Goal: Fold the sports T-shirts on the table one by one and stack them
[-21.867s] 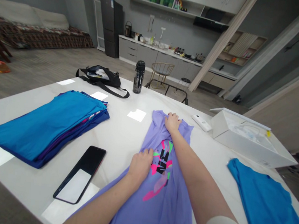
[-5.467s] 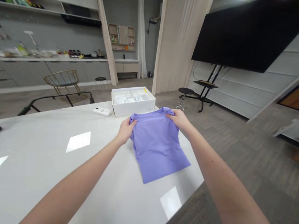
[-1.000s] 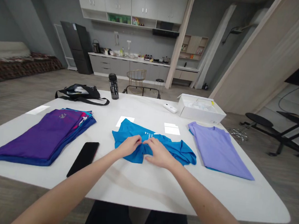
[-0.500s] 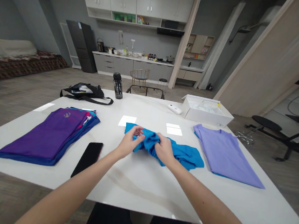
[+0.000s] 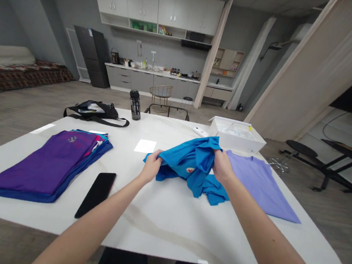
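Note:
A bright blue garment [image 5: 185,162] is stretched between my two hands, its middle raised off the white table [image 5: 161,217] and its lower right part crumpled on it. A small white and red emblem shows on its front. My left hand [image 5: 152,165] is closed on its left edge. On the upper right edge my right hand [image 5: 222,164] grips the cloth. Just behind my right forearm lies a flat lavender garment [image 5: 261,181]. At the left is a folded stack with a purple garment [image 5: 45,161] on top.
A black phone [image 5: 97,193] lies by my left forearm. Toward the far edge are a black bag [image 5: 95,111], a dark bottle [image 5: 135,105], a small white device [image 5: 200,132] and an open white box [image 5: 238,134]. Chairs stand beyond the table.
My hands have moved apart, the right one to the right and slightly up. My left hand has closed on the blue cloth, which is now lifted and spread, showing the emblem. The view has shifted slightly.

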`<state>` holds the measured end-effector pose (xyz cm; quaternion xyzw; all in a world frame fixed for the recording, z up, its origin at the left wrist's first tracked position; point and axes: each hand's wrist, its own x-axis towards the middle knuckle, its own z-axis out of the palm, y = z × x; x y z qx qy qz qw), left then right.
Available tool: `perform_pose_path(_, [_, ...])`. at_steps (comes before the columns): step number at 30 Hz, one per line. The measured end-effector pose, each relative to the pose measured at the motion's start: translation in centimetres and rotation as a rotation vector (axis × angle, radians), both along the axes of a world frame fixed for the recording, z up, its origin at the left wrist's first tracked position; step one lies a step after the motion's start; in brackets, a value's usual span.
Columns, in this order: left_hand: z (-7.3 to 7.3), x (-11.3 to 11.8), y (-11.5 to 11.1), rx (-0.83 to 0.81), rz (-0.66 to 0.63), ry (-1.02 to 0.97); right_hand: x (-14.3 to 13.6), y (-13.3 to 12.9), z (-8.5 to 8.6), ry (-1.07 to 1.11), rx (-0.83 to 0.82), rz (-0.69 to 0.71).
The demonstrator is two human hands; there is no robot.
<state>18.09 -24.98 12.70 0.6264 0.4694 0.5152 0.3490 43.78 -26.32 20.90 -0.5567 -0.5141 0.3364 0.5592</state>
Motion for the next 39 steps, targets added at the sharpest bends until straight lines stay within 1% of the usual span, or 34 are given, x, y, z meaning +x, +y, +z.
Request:
perform_pose_path(3, [3.6,-1.1,0.5,0.036,0.114,-0.049,3.6,1.8,-0.4,0.255,-0.027,-0.105])
perform_pose_path(4, [4.9,-1.4,0.8,0.045,0.126,-0.050,4.8,2.4,-0.7,0.266,-0.033,-0.136])
perform_pose_path(5, [6.2,-1.7,1.0,0.048,0.116,-0.044,6.0,2.8,-1.1,0.229,-0.039,-0.159])
perform_pose_path(7, [8.7,-1.8,1.4,0.018,0.033,-0.009,8.0,3.6,-2.1,0.038,-0.082,-0.160])
perform_pose_path(9, [10.5,-1.4,1.5,-0.037,-0.073,0.044,9.4,3.9,-3.4,-0.211,-0.190,-0.114])
perform_pose_path(10, [11.2,-1.1,1.3,-0.056,-0.116,0.073,9.8,3.9,-4.1,-0.324,-0.247,-0.088])
perform_pose_path(12, [11.9,-0.2,0.8,-0.051,-0.171,0.124,9.8,3.5,-5.0,-0.498,-0.290,-0.072])
perform_pose_path(13, [12.0,0.3,0.5,-0.032,-0.190,0.144,9.3,3.1,-5.1,-0.555,-0.257,-0.070])
perform_pose_path(15, [12.0,1.3,-0.2,0.002,-0.233,0.175,7.3,1.9,-4.7,-0.597,-0.099,-0.002])
perform_pose_path(16, [11.9,1.6,-0.6,0.012,-0.254,0.189,6.0,1.2,-4.2,-0.576,-0.005,0.069])
perform_pose_path(18, [11.7,2.2,-1.2,0.019,-0.294,0.211,2.9,-0.3,-2.6,-0.526,0.121,0.342])
perform_pose_path(19, [11.6,2.4,-1.4,0.019,-0.310,0.218,1.4,-1.0,-1.6,-0.535,0.165,0.450])
perform_pose_path(20, [11.7,2.4,-1.6,0.016,-0.322,0.221,0.1,-1.5,-0.7,-0.548,0.212,0.507])
perform_pose_path(22, [11.8,2.2,-2.0,0.009,-0.336,0.211,-1.9,-2.2,0.7,-0.557,0.271,0.517])
perform_pose_path(25, [11.9,1.4,-2.4,-0.012,-0.348,0.156,-3.1,-2.6,1.7,-0.531,0.279,0.469])
perform_pose_path(28, [11.4,0.2,-2.7,-0.050,-0.362,0.083,-3.2,-2.7,1.9,-0.490,0.310,0.391])
perform_pose_path(29, [10.9,-0.2,-2.8,-0.062,-0.351,0.077,-3.1,-2.8,1.9,-0.480,0.333,0.344])
perform_pose_path(31, [9.4,-1.0,-3.0,-0.048,-0.279,0.104,-3.0,-2.8,2.1,-0.474,0.375,0.247])
perform_pose_path(33, [7.2,-1.8,-3.3,0.031,-0.165,0.182,-2.8,-2.7,2.5,-0.477,0.401,0.160])
perform_pose_path(35, [4.5,-2.4,-3.9,0.139,-0.069,0.288,-2.5,-2.5,3.0,-0.475,0.413,0.105])
perform_pose_path(37, [1.6,-2.6,-4.8,0.208,0.013,0.417,-2.2,-2.3,3.6,-0.471,0.424,0.078])
perform_pose_path(39, [-0.9,-2.2,-5.8,0.275,0.077,0.542,-1.8,-2.0,4.1,-0.465,0.425,0.072])
